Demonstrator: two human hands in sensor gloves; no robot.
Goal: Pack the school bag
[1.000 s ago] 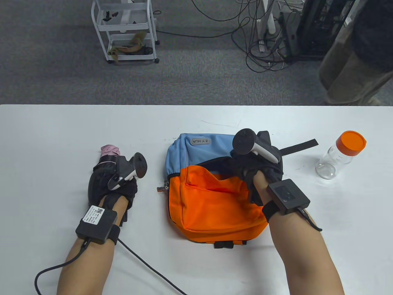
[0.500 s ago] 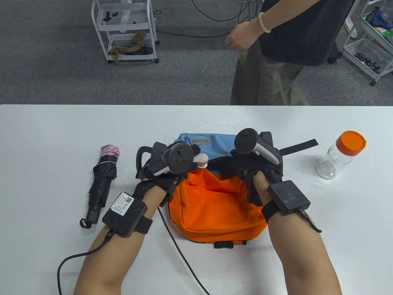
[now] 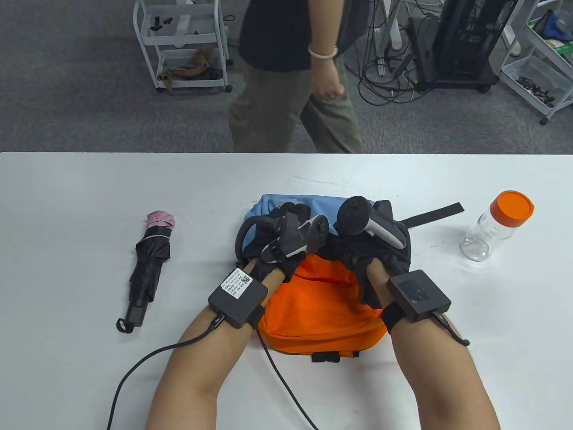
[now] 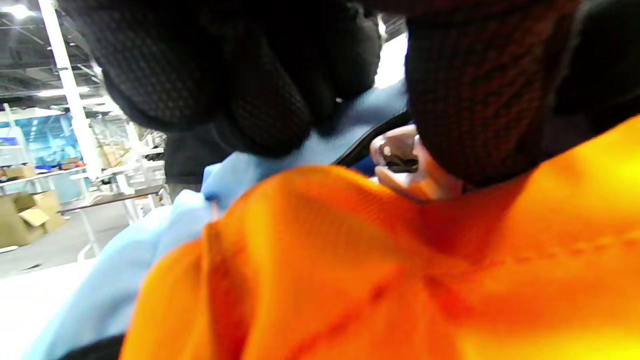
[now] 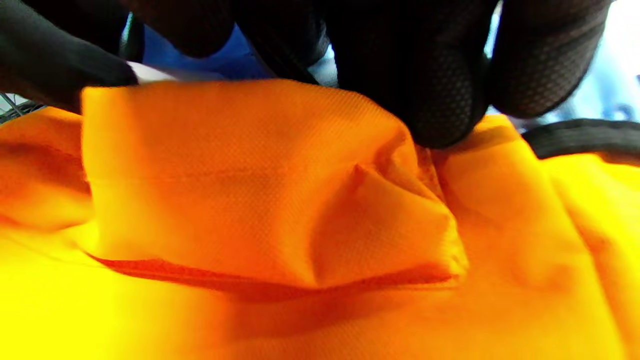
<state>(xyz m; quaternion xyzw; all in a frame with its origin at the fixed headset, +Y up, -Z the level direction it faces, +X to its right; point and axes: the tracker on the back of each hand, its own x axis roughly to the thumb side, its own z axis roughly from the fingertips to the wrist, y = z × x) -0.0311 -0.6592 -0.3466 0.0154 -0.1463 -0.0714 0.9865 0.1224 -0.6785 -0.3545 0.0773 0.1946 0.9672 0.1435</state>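
While both hands' fingers (image 4: 280,115) grip the bag (image 3: 322,309) – mouth facing away; umbrella (image 3: 147,264) lengthwise

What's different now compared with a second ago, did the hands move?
The left hand let go of the folded umbrella, which lies on the table, and moved right to grip the backpack at its opening. A passer-by walked leftward behind the table. The right hand kept its grip on the opening; the orange-lidded jar stayed put.
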